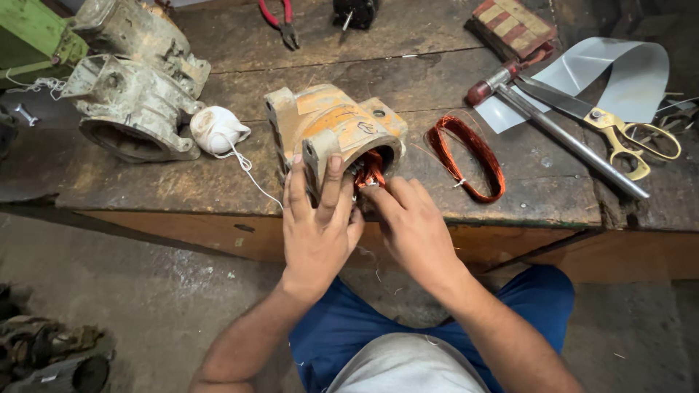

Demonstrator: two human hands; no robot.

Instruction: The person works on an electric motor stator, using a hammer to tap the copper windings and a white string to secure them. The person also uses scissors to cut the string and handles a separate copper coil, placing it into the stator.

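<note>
My left hand point(314, 225) grips the orange motor housing point(331, 131) at the counter point(218, 189) edge to steady it — my right hand point(411, 222) pinches copper winding point(370, 173) inside its bore.

Bench point(510, 200), non-work items: grey housing point(135, 87) at left edge, white twine ball point(215, 129) just beside it. Red pliers point(280, 20) at far edge. Copper coil point(466, 156) near front edge. Scissors point(611, 124), hammer point(561, 131), grey sheet point(626, 73) toward right edge.
</note>
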